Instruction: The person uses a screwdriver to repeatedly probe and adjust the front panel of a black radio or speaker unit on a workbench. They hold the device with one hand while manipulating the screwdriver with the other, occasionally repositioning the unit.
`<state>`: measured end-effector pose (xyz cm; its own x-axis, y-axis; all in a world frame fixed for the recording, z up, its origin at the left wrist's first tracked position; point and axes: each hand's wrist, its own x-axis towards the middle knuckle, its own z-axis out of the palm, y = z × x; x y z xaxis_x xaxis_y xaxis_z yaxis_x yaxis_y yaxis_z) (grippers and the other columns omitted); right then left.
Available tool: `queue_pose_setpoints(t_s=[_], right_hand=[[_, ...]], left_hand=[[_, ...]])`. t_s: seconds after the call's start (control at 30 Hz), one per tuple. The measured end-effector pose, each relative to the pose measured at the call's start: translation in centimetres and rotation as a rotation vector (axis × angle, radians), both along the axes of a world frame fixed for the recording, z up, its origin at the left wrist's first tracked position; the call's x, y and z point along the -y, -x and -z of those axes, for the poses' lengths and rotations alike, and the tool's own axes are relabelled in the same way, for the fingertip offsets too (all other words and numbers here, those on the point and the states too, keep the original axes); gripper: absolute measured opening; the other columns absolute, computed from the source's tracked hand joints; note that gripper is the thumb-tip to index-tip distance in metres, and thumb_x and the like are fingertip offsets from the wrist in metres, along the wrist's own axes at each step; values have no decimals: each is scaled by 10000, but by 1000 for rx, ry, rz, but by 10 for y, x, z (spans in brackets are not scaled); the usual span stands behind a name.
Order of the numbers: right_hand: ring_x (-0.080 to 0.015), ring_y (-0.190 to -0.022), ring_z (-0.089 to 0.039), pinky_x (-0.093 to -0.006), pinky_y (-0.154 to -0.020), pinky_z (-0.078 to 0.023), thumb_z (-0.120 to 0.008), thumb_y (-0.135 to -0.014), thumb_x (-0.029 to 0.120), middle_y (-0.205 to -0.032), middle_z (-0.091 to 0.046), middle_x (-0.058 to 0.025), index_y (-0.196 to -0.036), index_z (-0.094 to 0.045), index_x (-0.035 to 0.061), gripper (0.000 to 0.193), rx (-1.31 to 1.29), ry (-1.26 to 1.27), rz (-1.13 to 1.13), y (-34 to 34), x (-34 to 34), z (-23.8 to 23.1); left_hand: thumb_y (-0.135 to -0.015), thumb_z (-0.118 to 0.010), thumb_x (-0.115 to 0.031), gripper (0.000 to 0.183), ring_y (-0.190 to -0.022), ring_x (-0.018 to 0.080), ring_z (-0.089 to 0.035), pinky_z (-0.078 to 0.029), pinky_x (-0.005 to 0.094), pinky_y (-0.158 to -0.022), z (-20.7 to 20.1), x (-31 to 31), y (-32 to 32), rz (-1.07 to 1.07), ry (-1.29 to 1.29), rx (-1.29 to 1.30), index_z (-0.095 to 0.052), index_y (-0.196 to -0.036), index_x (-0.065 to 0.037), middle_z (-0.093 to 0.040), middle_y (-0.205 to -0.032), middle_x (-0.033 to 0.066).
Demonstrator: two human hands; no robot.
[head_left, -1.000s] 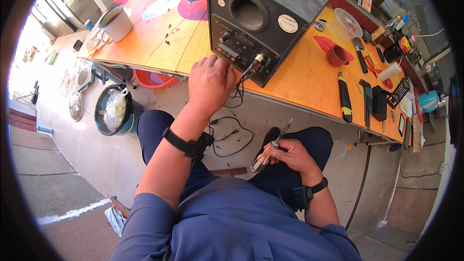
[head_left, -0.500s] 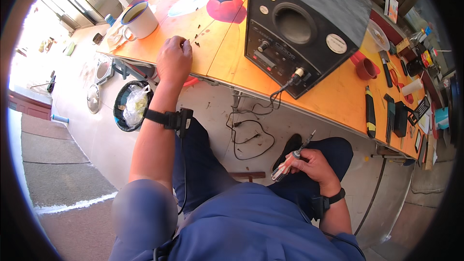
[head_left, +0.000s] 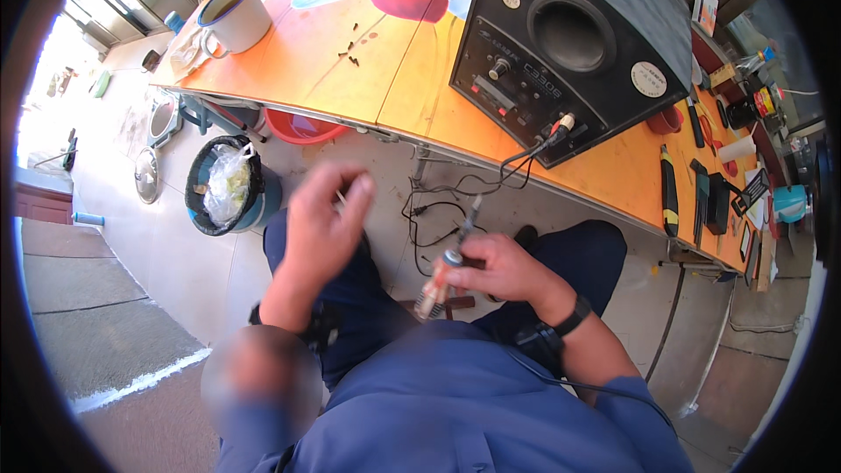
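Note:
My right hand (head_left: 512, 273), over my lap, is closed round a screwdriver (head_left: 435, 287) with a reddish, partly clear handle; its metal shaft points up and away. My left hand (head_left: 326, 223) hangs above my left knee, off the table. Its thumb and fingers are curled together, and whatever they pinch, if anything, is too small to make out. Several small dark screws (head_left: 354, 60) lie scattered on the orange table (head_left: 394, 114). To their right stands a black speaker box (head_left: 491, 92) with a round port, a knob and a plugged-in cable (head_left: 526, 156) on its panel.
A white enamel mug (head_left: 241, 31) stands at the table's left. Below are a lined bin (head_left: 210, 226) and a red basin (head_left: 302, 127). A yellow-black utility knife (head_left: 668, 193) and other tools lie at the right. Cables (head_left: 429, 210) trail over the floor.
My left hand has drawn back from beside the screws to above my lap. My right hand has moved left with the screwdriver, toward my left hand. The view has shifted slightly.

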<state>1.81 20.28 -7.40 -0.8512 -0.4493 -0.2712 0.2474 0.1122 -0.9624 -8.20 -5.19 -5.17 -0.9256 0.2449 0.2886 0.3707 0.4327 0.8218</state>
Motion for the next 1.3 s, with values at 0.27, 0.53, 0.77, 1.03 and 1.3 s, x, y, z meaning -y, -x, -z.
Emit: queue_pose_setpoints(t_s=[0.27, 0.53, 0.77, 1.03, 1.3], right_hand=[[-103, -740, -678, -241, -689, -555, -609, -1053, 315, -924, -723, -44, -1145, -688, 22, 317, 67, 312, 122, 49, 43, 8], [-64, -761, -653, -225, -695, -536, -597, -1061, 345, -963, -715, -30, -1264, -656, 43, 370, 104, 273, 304, 64, 48, -1], [-120, -833, -703, -236, -719, -535, -754, -926, 167, -923, -726, -54, -1287, -664, -12, 413, -272, -299, 232, 17, -7, -95], [-208, -1098, -661, -307, -916, -516, -803, -916, 288, -1242, -686, -142, -1344, -638, -13, 549, -1242, -657, 732, 31, -83, -195], [-229, -1325, -578, -364, -1140, -396, -827, -889, 281, -1396, -654, -106, -1370, -655, 46, 562, -1332, -1005, 537, 81, -85, -185]], left_hand=[[-981, -717, -177, 564, -1012, 163, -630, -519, 324, -902, 20, 7, -72, 200, -270, 464, -454, -1439, 22, -666, -1122, 123], [-930, -729, -121, 479, -990, 332, -696, -554, 384, -859, 18, -13, -40, 64, -78, 112, -564, -1370, -32, -685, -1145, 187], [-886, -760, -94, 474, -838, 343, -658, -539, 399, -734, 22, -15, -22, 42, 24, -126, -602, -1330, -45, -654, -990, 169], [-856, -772, -61, 493, -766, 328, -635, -525, 392, -679, 22, -16, -11, 28, 41, -185, -617, -1324, -53, -630, -936, 155], [-848, -776, -87, 490, -748, 314, -651, -548, 402, -619, 27, -18, -3, 19, 85, -254, -623, -1314, -89, -634, -960, 124]])
